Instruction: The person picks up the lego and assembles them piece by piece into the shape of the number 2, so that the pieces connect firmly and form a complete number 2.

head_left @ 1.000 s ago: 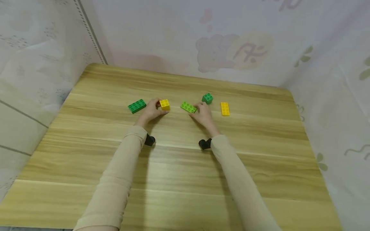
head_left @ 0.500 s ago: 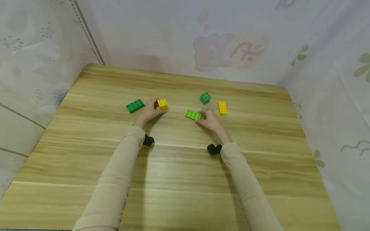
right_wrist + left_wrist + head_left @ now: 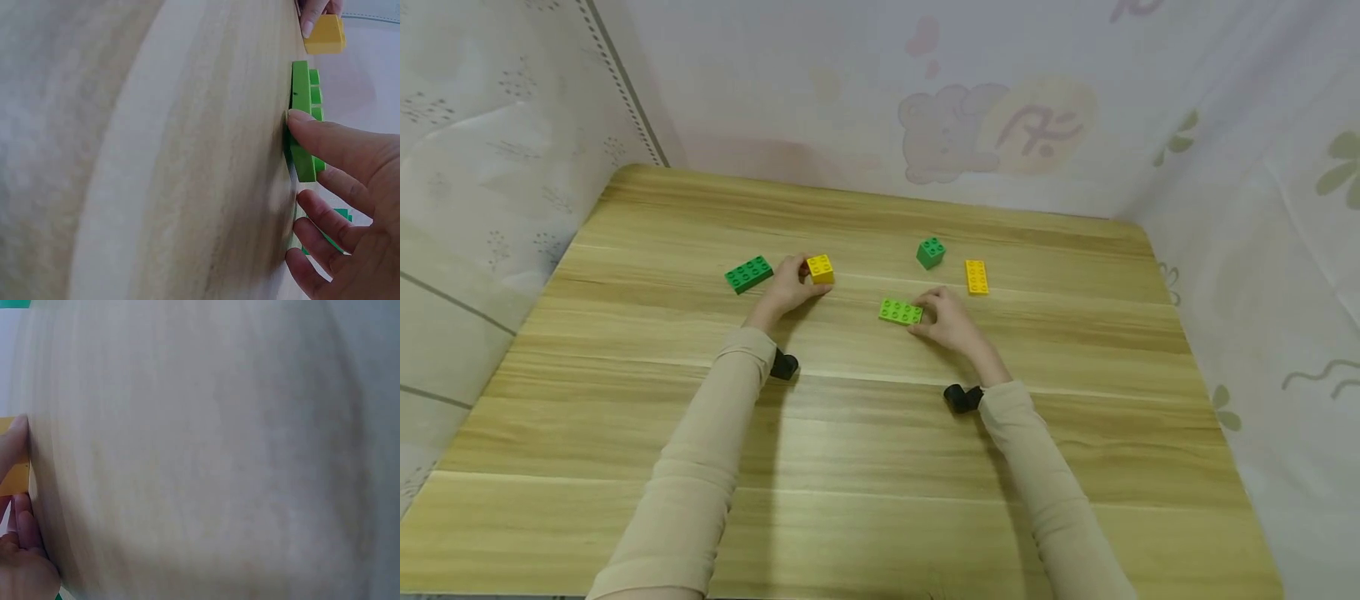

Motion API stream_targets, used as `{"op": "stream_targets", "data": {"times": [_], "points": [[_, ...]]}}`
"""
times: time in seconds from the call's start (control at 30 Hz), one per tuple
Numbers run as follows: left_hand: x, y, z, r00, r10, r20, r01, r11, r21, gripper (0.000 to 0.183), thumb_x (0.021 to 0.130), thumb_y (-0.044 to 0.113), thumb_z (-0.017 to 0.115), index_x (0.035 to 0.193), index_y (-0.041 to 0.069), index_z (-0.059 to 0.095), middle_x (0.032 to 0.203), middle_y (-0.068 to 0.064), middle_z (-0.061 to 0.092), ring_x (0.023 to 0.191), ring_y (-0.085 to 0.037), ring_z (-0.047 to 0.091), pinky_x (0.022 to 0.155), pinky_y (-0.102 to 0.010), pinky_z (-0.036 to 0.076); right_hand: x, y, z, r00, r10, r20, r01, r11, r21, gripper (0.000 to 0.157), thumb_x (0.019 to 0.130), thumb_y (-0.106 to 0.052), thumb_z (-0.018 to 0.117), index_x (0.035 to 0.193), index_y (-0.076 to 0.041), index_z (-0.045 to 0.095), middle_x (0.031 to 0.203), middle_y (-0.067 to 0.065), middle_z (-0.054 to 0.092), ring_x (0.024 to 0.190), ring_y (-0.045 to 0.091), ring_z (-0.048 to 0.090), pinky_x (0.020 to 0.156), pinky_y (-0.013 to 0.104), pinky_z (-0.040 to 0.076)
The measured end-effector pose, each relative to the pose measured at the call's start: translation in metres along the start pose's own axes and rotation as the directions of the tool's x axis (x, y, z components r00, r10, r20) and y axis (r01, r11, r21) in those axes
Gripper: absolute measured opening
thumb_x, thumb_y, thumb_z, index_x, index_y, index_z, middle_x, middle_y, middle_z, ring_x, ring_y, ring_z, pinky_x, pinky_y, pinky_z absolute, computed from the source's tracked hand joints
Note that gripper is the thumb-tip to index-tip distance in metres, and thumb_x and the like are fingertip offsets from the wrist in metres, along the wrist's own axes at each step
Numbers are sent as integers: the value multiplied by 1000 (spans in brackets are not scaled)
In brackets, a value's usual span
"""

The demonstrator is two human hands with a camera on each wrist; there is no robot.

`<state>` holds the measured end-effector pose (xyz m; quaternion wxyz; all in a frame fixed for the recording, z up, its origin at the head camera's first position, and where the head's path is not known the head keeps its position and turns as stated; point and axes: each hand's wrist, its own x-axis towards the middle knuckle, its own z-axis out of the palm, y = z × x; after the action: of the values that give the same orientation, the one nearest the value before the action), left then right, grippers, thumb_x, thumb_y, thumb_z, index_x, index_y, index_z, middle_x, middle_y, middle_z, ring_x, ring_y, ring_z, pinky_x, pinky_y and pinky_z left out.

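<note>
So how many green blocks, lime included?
3: the long dark block left of the left hand, the small block beyond the right hand, the lime block it pinches. Hands could hide others.

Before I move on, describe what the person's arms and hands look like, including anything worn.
The left sleeve and right sleeve are plain light beige, wrinkled in places, and end near the wrists. A small black fitting juts inward at each wrist: the left fitting and right fitting. The left hand and right hand wear no gloves. I can make out no cables.
</note>
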<state>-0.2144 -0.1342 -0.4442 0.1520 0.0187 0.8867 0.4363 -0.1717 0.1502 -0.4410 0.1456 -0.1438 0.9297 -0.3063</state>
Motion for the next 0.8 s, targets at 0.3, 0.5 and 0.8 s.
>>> {"op": "stream_targets", "data": {"times": [0.3,0.5,0.8], "points": [[-4,0,-2,999,32,-5,-32,999,42,53,88,20,61,128,-5,37,120,-24,38,108,-32,37,99,-45,34,-5,-2,6,996,-86,24,86,996,-21,45,82,-25,68,121,-6,57,131,15,45,122,30,40,104,44,33],[-2,1,0,999,48,-14,-47,996,78,50,87,22,61,123,-4,40,116,-22,41,104,-31,38,95,-44,36,-8,4,11,995,-99,-20,99,995,-7,43,81,-24,69,119,-5,59,132,14,44,124,31,38,106,44,30],[-5,28,-12,996,82,-42,-83,997,1,51,85,21,64,124,-5,43,118,-22,46,109,-33,45,96,-43,40,-10,5,12,997,-71,-25,71,997,-11,44,81,-25,69,119,-7,58,132,13,44,125,31,37,107,45,29]]}}
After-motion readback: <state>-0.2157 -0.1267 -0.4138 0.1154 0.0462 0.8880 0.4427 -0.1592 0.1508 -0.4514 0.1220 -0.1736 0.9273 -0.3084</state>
